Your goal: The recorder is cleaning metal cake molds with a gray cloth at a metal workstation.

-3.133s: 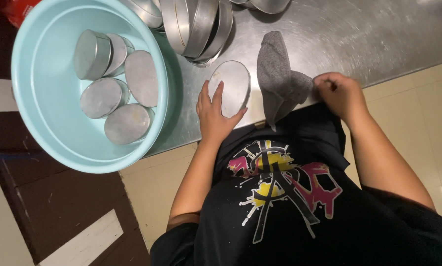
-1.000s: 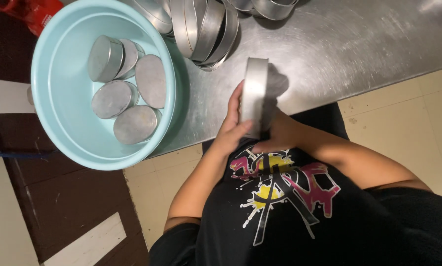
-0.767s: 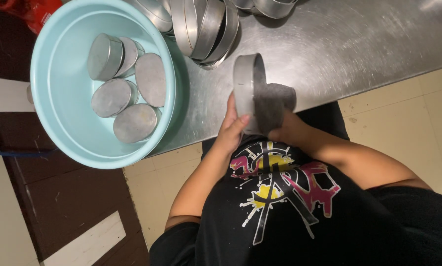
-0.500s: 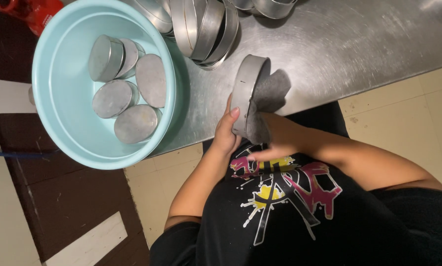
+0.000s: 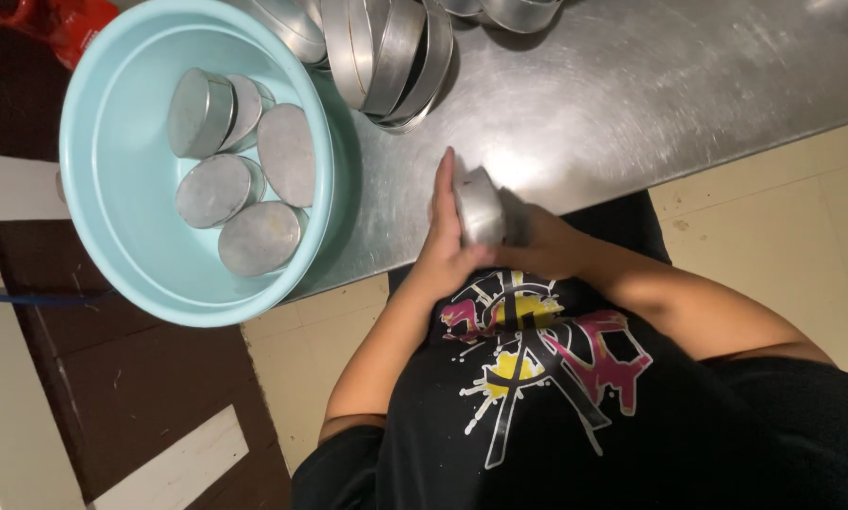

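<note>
A round, shallow metal tin stands on its edge just above the near rim of the steel table. My left hand grips it from the left, fingers stretched up along its flat bottom. My right hand is against the tin's open side and presses a grey cloth into it; only a dark sliver of the cloth shows. Both hands meet right in front of my black printed shirt.
A large teal basin at the table's left end holds several similar tins. More tins lean in a row at the table's far side. Something red lies at the top left. Tiled floor lies below.
The tin lay flat under my left hand with the cloth beside it; it was lifted on edge, and my right hand pushed the cloth into it. Now it is held lower and closer.
</note>
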